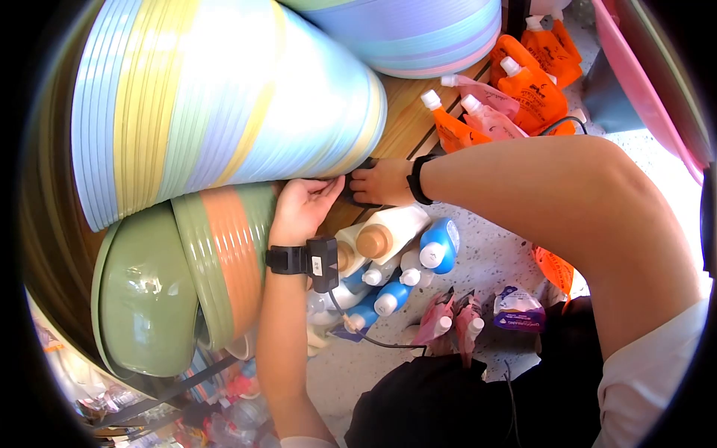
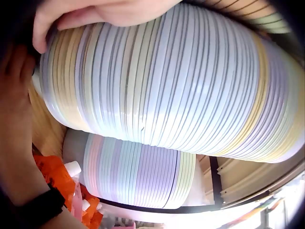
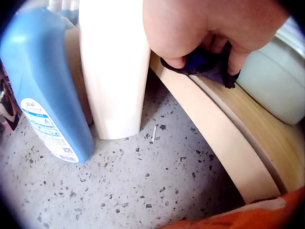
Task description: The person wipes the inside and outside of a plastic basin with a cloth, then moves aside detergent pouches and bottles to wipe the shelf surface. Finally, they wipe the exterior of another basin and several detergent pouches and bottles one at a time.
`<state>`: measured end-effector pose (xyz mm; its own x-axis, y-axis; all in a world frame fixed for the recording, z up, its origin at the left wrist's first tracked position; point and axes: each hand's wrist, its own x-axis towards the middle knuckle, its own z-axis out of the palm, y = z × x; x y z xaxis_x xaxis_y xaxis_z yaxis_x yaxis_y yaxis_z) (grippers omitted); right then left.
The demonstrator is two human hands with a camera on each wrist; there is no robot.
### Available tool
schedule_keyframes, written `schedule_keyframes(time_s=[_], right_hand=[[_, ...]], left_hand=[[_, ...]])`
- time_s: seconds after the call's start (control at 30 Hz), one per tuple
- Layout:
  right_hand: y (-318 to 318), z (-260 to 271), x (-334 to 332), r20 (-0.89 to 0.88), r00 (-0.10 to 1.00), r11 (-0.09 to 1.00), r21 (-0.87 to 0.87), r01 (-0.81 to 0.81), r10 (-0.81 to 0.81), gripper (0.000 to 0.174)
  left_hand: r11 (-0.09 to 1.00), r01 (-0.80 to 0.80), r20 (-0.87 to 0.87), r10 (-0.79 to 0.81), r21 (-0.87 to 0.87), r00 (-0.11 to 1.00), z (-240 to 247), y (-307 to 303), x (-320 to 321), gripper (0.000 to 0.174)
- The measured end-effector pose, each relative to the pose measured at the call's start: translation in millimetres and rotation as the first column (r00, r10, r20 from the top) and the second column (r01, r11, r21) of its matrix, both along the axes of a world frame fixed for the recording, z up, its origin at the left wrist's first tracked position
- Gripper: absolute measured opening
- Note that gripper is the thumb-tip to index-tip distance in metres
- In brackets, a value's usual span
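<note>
A tall stack of pastel plates [image 1: 224, 97] rises from a wooden shelf [image 3: 267, 114]. My left hand [image 1: 302, 205] is at the lower end of this stack; in the left wrist view its fingers [image 2: 45, 24] bend round the bottom edge. Just beside it, my right hand [image 1: 385, 183] reaches in low over the shelf's edge. Between its thumb and fingers it pinches a dark cloth [image 3: 205, 69], which lies against the wood. Part of the cloth is hidden under the hand.
Green bowls [image 1: 146, 291] are stacked at the left, and a second pastel stack [image 2: 138, 171] stands behind. White and blue bottles [image 3: 47, 86] stand on the speckled floor [image 3: 143, 191] below the shelf. Orange pouches [image 1: 534, 89] with white caps crowd the upper right, near a pink basin [image 1: 650, 82].
</note>
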<state>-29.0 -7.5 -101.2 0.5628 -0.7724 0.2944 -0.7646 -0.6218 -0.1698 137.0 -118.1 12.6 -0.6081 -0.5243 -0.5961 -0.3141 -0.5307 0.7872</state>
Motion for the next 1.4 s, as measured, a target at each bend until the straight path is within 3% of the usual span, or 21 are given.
schedule_keyframes(time_s=[0.13,0.2,0.27,0.3,0.33,0.37,0.5,0.57,0.6,0.67,0.77,0.83,0.97,1.03,1.23,1.3,1.33,1.4], right_hand=[[-3.5,-4.3,0.4,-0.008,1.000,0.999,0.036,-0.005,0.005,0.027],[-3.8,-8.8,0.7,0.008,1.000,0.997,-0.074,-0.007,0.007,0.023],[-1.4,-5.7,-0.5,-0.010,1.000,0.998,-0.067,0.001,-0.002,0.023],[-0.4,-4.5,-0.6,-0.027,1.000,0.998,-0.061,0.002,-0.004,0.024],[0.6,-1.3,-2.3,-0.026,1.000,0.998,-0.060,0.002,-0.004,0.024],[0.4,1.6,-6.2,-0.028,0.999,0.999,-0.041,-0.020,0.019,0.024],[-3.6,3.8,-11.1,-0.047,0.996,0.996,-0.045,-0.075,0.073,0.025],[-1.0,2.4,-13.3,-0.011,0.997,0.994,-0.074,-0.083,0.082,0.026],[1.5,1.8,-14.1,0.023,0.995,0.991,-0.100,-0.090,0.092,0.027],[5.0,-5.7,-14.6,0.035,0.997,0.994,-0.094,-0.058,0.062,0.029],[4.3,-1.6,-17.0,0.017,0.999,0.997,-0.067,-0.037,0.038,0.035],[10.1,16.1,-21.4,-0.056,0.997,0.995,0.087,-0.048,0.053,0.034],[21.5,16.4,-31.7,-0.061,0.998,0.996,0.087,-0.021,0.026,0.035],[29.0,19.4,-35.7,-0.229,0.973,0.999,0.026,0.020,-0.013,0.038],[41.3,15.6,-35.4,-0.205,0.975,0.996,-0.029,0.082,-0.086,0.039],[41.4,10.7,-34.1,-0.217,0.966,0.983,-0.146,0.112,-0.142,0.033],[41.6,15.6,-35.7,-0.222,0.965,0.983,-0.144,0.111,-0.141,0.033],[40.1,23.9,-41.0,-0.343,0.929,0.986,0.039,0.160,-0.137,0.034]], left_hand=[[0.968,-0.127,-0.121,0.156,0.216,0.980,-0.4,-3.7,4.1,0.023],[0.933,-0.169,-0.167,0.230,0.318,0.959,-4.7,-2.3,6.7,0.022],[0.991,0.044,-0.054,-0.051,-0.126,0.997,-0.7,8.6,2.0,0.029],[0.991,0.044,-0.055,-0.051,-0.124,0.997,2.4,9.4,-1.1,0.029],[0.982,-0.175,-0.077,0.180,0.071,0.981,5.6,9.1,-4.9,0.028],[0.889,-0.374,-0.055,0.401,0.264,0.914,6.6,8.3,-7.3,0.027],[0.948,-0.257,-0.123,0.282,0.189,0.951,-4.7,3.3,4.1,0.026],[0.993,-0.107,-0.213,0.114,0.045,0.970,-2.9,9.4,3.3,0.026],[0.993,-0.111,-0.211,0.117,0.043,0.971,-1.7,13.5,3.8,0.026],[0.917,-0.372,-0.082,0.385,0.144,0.919,19.1,31.6,-8.3,0.026],[0.936,-0.265,-0.186,0.310,0.231,0.932,31.1,42.8,7.4,0.030],[0.929,-0.328,-0.118,0.349,0.170,0.929,54.5,64.4,9.5,0.039],[0.950,-0.285,-0.226,0.307,0.125,0.924,90.7,107.1,24.3,0.051],[0.969,-0.228,-0.233,0.245,0.098,0.941,101.0,126.8,35.0,0.054],[0.971,-0.224,-0.174,0.236,0.084,0.956,96.3,145.4,71.2,0.057],[0.957,-0.279,-0.195,0.291,0.084,0.937,88.2,143.9,82.1,0.054],[0.956,-0.279,-0.199,0.291,0.088,0.936,85.5,144.7,88.3,0.054],[0.972,-0.230,-0.118,0.233,0.035,0.965,81.3,148.0,103.7,0.050]])
